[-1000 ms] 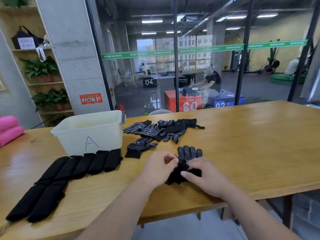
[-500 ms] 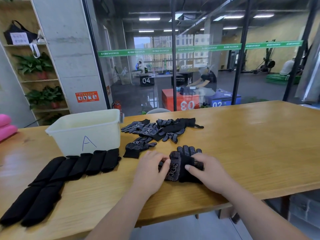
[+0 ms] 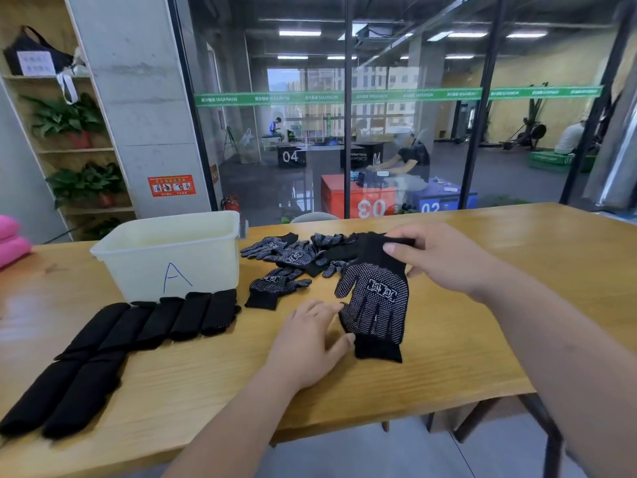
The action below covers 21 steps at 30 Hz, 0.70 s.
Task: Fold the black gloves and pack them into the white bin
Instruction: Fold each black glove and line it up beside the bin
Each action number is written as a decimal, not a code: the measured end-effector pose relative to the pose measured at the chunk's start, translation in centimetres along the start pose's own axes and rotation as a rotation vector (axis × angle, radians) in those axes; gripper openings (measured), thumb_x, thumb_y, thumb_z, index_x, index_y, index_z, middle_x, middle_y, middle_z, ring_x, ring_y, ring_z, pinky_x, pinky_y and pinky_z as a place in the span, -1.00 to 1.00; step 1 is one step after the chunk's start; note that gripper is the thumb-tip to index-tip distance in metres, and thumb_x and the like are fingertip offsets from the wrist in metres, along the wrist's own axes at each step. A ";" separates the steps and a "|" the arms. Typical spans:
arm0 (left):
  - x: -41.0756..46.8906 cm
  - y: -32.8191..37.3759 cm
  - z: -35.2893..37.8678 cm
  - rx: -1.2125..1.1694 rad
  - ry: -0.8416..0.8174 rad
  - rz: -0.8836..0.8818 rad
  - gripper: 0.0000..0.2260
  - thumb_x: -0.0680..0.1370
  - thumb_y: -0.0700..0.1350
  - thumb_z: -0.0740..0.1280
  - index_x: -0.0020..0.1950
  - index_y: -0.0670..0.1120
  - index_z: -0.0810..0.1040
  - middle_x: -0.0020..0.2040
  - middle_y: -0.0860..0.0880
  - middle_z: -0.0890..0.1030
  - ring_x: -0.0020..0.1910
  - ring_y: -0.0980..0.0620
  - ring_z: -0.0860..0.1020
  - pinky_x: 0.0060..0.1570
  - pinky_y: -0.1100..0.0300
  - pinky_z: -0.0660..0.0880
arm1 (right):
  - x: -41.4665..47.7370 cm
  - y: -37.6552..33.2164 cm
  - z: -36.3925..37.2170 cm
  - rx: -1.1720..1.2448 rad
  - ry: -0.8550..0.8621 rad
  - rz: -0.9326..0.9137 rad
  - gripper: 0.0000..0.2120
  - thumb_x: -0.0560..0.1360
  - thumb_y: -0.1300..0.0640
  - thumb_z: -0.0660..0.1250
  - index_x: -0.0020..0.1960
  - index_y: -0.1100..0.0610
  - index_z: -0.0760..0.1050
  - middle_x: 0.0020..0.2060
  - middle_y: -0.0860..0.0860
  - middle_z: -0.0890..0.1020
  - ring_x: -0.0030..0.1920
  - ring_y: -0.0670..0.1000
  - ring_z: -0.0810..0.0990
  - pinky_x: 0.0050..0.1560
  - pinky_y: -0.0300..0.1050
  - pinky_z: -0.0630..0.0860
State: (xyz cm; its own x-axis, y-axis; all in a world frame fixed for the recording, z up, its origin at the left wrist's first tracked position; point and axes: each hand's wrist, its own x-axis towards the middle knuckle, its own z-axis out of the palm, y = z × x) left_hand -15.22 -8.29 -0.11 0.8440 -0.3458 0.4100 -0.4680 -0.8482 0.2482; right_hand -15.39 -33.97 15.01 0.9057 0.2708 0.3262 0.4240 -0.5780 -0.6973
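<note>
right hand: yours is up over the far middle of the bench, thumb and fingers pinched tight on the plain black cuff end of the dotted glove, so it's clamped on that.

left hand: palm down near the middle of the bench, fingers spread and relaxed, not gripping anything. The fingertips just touch the left edge of the dotted glove.

dotted glove: dotted side up with white lettering on it, stretched from your right hand's pinch toward the near edge. A black cuff shows at its near end too, and honestly I can't tell if that's a 2nd glove lying underneath.

white bin: sits toward the far-left corner of the bench, a blue "A" on the wall facing you. Well apart from the glove you're holding.

folded gloves: 5 black bundles side by side right in front of the bin, touching each other, plus 2 more down toward the near-left corner.

loose gloves: a messy pile by the far edge, just right of the bin.

single glove: lies flat between that pile and your left hand.

pink rolls: at the left edge, cut off by the frame.
</note>
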 end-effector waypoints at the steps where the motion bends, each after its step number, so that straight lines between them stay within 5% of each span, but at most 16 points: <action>1: 0.0 0.0 0.0 -0.014 -0.024 -0.001 -0.39 0.63 0.36 0.19 0.63 0.13 0.34 0.55 0.14 0.44 0.61 0.10 0.20 0.57 -0.01 0.22 | -0.3 -0.4 -0.5 0.040 -0.022 0.000 -0.86 0.68 0.07 0.35 0.12 -0.06 0.69 -0.05 -0.07 0.75 -0.01 0.00 0.70 -0.04 -0.04 0.70; 5: 0.3 -0.3 0.6 -0.004 -0.116 0.031 -0.42 0.58 0.43 0.14 0.58 0.29 0.35 0.58 0.30 0.37 0.64 0.09 0.16 0.60 -0.06 0.17 | -0.2 -0.3 -1.8 0.043 -0.046 0.036 -0.87 0.65 0.12 0.40 0.11 -0.05 0.71 -0.04 -0.09 0.76 -0.05 -0.10 0.71 -0.14 -0.17 0.64; 8: 0.4 -0.5 0.8 -0.011 -0.144 -0.003 -0.36 0.55 0.47 0.14 0.57 0.24 0.41 0.59 0.32 0.34 0.63 0.13 0.16 0.62 -0.07 0.15 | 0.9 0.3 -1.8 -0.044 -0.002 0.078 -0.86 0.63 0.16 0.44 0.09 -0.04 0.71 -0.05 -0.15 0.74 -0.07 -0.06 0.71 -0.16 -0.21 0.63; 12: 0.6 -0.7 0.9 -0.009 -0.148 -0.016 -0.31 0.55 0.49 0.15 0.58 0.18 0.42 0.60 0.30 0.34 0.64 0.15 0.14 0.62 -0.05 0.13 | 2.0 0.0 -2.0 -0.191 0.231 -0.018 -0.89 0.61 0.16 0.46 0.07 -0.04 0.69 -0.32 -0.27 0.61 -0.38 -0.31 0.54 -0.37 -0.48 0.37; 16: 0.7 -0.8 0.9 -0.031 -0.140 -0.030 -0.32 0.55 0.48 0.18 0.57 0.16 0.45 0.59 0.26 0.36 0.63 0.15 0.15 0.62 -0.05 0.14 | 1.4 0.2 -0.9 -0.124 0.317 -0.076 -0.85 0.58 0.14 0.49 0.07 -0.10 0.73 -0.18 -0.23 0.69 -0.34 -0.35 0.55 -0.39 -0.44 0.37; 19: 0.7 -0.6 0.8 -0.014 -0.137 -0.024 -0.31 0.55 0.49 0.16 0.57 0.13 0.46 0.58 0.23 0.38 0.63 0.12 0.18 0.61 -0.04 0.16 | -0.5 3.2 3.0 -0.229 0.185 -0.081 -0.83 0.57 0.16 0.50 0.09 -0.07 0.74 -0.08 -0.22 0.69 -0.18 -0.38 0.55 -0.18 -0.47 0.40; 21: 0.7 -0.4 0.6 -0.014 -0.155 -0.033 -0.30 0.56 0.49 0.16 0.58 0.13 0.44 0.60 0.23 0.36 0.63 0.11 0.17 0.62 -0.02 0.14 | -2.2 5.8 6.3 -0.426 -0.001 -0.041 -0.83 0.57 0.06 0.48 0.13 -0.15 0.71 0.02 -0.25 0.68 -0.02 -0.30 0.58 0.09 -0.32 0.51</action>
State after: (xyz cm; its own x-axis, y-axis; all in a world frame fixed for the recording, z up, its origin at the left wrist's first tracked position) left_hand -14.27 -8.44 -0.47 0.8887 -0.3770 0.2610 -0.4425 -0.8545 0.2721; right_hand -14.91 -33.10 6.21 0.8881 0.3011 0.3474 0.4222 -0.8331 -0.3572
